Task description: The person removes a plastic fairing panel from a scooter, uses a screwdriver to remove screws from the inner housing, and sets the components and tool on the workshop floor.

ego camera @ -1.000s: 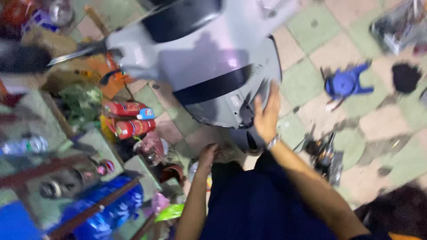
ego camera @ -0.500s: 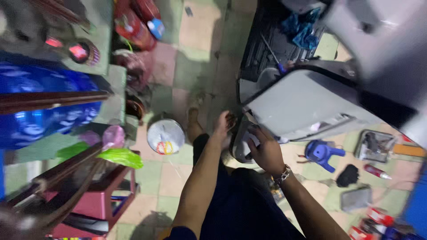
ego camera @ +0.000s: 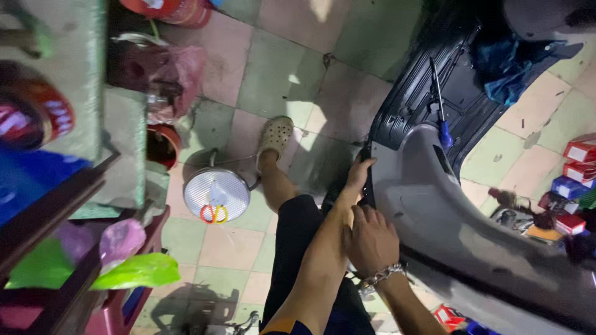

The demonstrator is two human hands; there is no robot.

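Left hand clasps the near edge of the grey scooter panel, whose long axis runs away rightward; right hand, nearer, curls closed against the same edge, above the tiled floor.

Left hand fingertips hidden, curled behind the edge of the grey scooter panel; panel cut off by right and bottom frame edges. Right hand seen from the back, palm and what it presses on not visible; forearm leaves the frame at bottom. Screwdriver tip lost against the dark footboard, which runs out past the top edge. Shelf items at left blurred, cut by the left edge. Small boxes at right cropped, contents unreadable. Blue cloth partly shadowed.
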